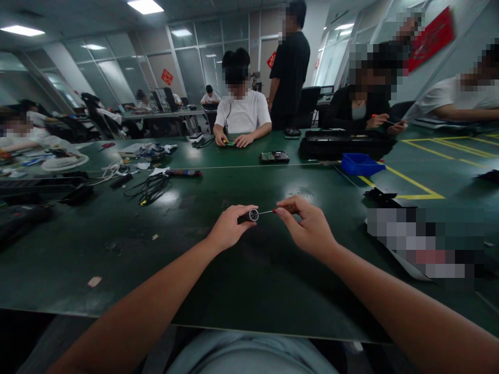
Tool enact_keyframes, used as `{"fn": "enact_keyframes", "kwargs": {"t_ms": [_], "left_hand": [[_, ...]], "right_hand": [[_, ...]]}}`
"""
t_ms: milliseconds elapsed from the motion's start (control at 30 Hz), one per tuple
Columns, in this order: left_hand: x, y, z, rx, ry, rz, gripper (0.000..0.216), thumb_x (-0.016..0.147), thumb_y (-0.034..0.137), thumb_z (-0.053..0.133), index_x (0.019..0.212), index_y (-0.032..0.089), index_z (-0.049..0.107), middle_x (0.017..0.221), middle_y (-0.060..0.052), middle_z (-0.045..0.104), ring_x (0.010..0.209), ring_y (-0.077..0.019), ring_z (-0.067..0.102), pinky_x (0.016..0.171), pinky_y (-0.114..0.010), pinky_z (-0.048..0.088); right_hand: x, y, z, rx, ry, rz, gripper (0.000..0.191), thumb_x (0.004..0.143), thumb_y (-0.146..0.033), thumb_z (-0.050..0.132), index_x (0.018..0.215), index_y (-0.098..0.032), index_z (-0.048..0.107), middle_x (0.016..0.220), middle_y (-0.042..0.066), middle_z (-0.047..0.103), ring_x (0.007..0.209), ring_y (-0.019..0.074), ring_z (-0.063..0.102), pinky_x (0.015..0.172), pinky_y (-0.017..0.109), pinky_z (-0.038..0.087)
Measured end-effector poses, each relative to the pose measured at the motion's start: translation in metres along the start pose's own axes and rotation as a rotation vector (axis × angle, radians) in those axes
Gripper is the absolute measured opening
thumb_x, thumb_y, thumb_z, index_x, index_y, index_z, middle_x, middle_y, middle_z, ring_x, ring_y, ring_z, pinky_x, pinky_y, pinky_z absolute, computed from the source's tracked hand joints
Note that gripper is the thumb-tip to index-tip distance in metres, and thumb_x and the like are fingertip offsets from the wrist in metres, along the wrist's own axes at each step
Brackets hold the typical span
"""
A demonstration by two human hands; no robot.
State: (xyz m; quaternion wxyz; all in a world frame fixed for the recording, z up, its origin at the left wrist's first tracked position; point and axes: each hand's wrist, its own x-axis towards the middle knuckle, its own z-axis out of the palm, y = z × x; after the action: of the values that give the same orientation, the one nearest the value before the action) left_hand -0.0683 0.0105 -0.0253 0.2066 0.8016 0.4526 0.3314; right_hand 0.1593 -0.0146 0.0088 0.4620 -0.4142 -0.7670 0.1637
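Observation:
Above the green tabletop, my left hand is closed around a short black cylinder. Its round, pale-rimmed end faces me, while my fingers cover part of its body. My right hand pinches a slim screwdriver with a thin metal shaft and a bit of red at the fingertips. Most of its handle is hidden in the hand. The shaft points left and reaches the rim of the cylinder; whether it goes inside, I cannot tell.
Cables and an electric screwdriver-like tool lie left. A hard drive, a blue bin and a long black housing are farther back. Across the table a person handles a small green board. Black parts lie right.

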Motion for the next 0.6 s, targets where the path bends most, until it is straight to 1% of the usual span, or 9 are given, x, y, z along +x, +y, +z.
{"fn": "enact_keyframes", "kwargs": {"t_ms": [67, 133, 200, 267, 333, 400, 467, 533, 600], "left_hand": [[0.0001, 0.0010, -0.0010, 0.001, 0.000, -0.002, 0.042, 0.086, 0.022, 0.072, 0.127, 0.026, 0.064, 0.121, -0.003, 0.068, 0.113, -0.0234, 0.059, 0.102, -0.041, 0.043], [0.0000, 0.0013, -0.0012, -0.001, -0.003, 0.003, 0.042, 0.086, 0.023, 0.072, 0.127, 0.027, 0.064, 0.120, -0.003, 0.068, 0.113, -0.0230, 0.059, 0.101, -0.041, 0.043], [-0.0001, 0.0011, -0.0008, 0.002, -0.008, 0.006, 0.041, 0.086, 0.023, 0.071, 0.127, 0.027, 0.064, 0.119, -0.003, 0.069, 0.111, -0.0226, 0.060, 0.100, -0.040, 0.043], [-0.0001, 0.0006, -0.0003, 0.009, -0.014, 0.004, 0.041, 0.087, 0.024, 0.071, 0.127, 0.027, 0.064, 0.119, -0.003, 0.069, 0.110, -0.0227, 0.060, 0.100, -0.040, 0.044], [0.0000, 0.0001, 0.0001, 0.012, -0.017, 0.005, 0.041, 0.087, 0.024, 0.071, 0.127, 0.027, 0.064, 0.120, -0.003, 0.068, 0.111, -0.0231, 0.060, 0.100, -0.041, 0.043], [0.0002, -0.0002, -0.0001, 0.013, -0.016, 0.009, 0.041, 0.087, 0.024, 0.071, 0.127, 0.027, 0.064, 0.120, -0.003, 0.069, 0.111, -0.0230, 0.060, 0.100, -0.041, 0.043], [0.0004, -0.0001, -0.0005, 0.011, -0.008, 0.011, 0.041, 0.086, 0.023, 0.071, 0.127, 0.026, 0.064, 0.120, -0.003, 0.068, 0.111, -0.0228, 0.060, 0.101, -0.041, 0.043], [0.0007, 0.0004, -0.0011, 0.011, -0.002, 0.015, 0.041, 0.086, 0.023, 0.071, 0.127, 0.026, 0.064, 0.121, -0.004, 0.068, 0.112, -0.0228, 0.060, 0.101, -0.041, 0.043], [0.0009, 0.0017, -0.0016, 0.020, -0.012, 0.019, 0.041, 0.086, 0.022, 0.071, 0.126, 0.025, 0.065, 0.120, -0.004, 0.069, 0.111, -0.0229, 0.060, 0.100, -0.041, 0.043]], "right_hand": [[0.0000, -0.0010, -0.0009, -0.021, -0.023, -0.029, 0.012, 0.093, -0.026, 0.054, 0.097, -0.021, 0.064, 0.089, 0.006, 0.071, 0.082, 0.0203, 0.067, 0.074, 0.035, 0.051], [0.0003, -0.0019, -0.0018, -0.049, -0.025, -0.018, 0.013, 0.093, -0.026, 0.052, 0.097, -0.021, 0.064, 0.088, 0.005, 0.070, 0.080, 0.0198, 0.067, 0.073, 0.034, 0.050], [0.0010, -0.0027, -0.0026, -0.071, -0.024, 0.031, 0.019, 0.096, -0.030, 0.049, 0.096, -0.020, 0.065, 0.079, 0.003, 0.069, 0.071, 0.0182, 0.065, 0.066, 0.031, 0.048], [0.0020, -0.0035, -0.0027, -0.095, -0.033, 0.087, 0.029, 0.099, -0.037, 0.045, 0.091, -0.020, 0.066, 0.066, 0.000, 0.064, 0.059, 0.0163, 0.061, 0.058, 0.029, 0.043], [0.0027, -0.0041, -0.0020, -0.120, -0.037, 0.118, 0.033, 0.100, -0.039, 0.043, 0.092, -0.020, 0.068, 0.060, -0.001, 0.061, 0.053, 0.0155, 0.057, 0.054, 0.029, 0.040], [0.0027, -0.0040, -0.0005, -0.129, -0.039, 0.123, 0.030, 0.099, -0.037, 0.043, 0.106, -0.018, 0.067, 0.065, 0.000, 0.064, 0.054, 0.0160, 0.058, 0.054, 0.029, 0.040], [0.0017, -0.0035, 0.0012, -0.119, -0.042, 0.112, 0.032, 0.098, -0.033, 0.043, 0.119, -0.017, 0.061, 0.075, 0.003, 0.068, 0.059, 0.0168, 0.060, 0.057, 0.030, 0.042], [0.0003, -0.0030, 0.0021, -0.108, -0.050, 0.094, 0.030, 0.097, -0.028, 0.044, 0.121, -0.016, 0.059, 0.082, 0.005, 0.070, 0.065, 0.0175, 0.062, 0.061, 0.030, 0.044], [-0.0007, -0.0029, 0.0021, -0.102, -0.052, 0.077, 0.026, 0.096, -0.025, 0.044, 0.114, -0.017, 0.061, 0.085, 0.005, 0.070, 0.069, 0.0179, 0.063, 0.063, 0.030, 0.044]]}}
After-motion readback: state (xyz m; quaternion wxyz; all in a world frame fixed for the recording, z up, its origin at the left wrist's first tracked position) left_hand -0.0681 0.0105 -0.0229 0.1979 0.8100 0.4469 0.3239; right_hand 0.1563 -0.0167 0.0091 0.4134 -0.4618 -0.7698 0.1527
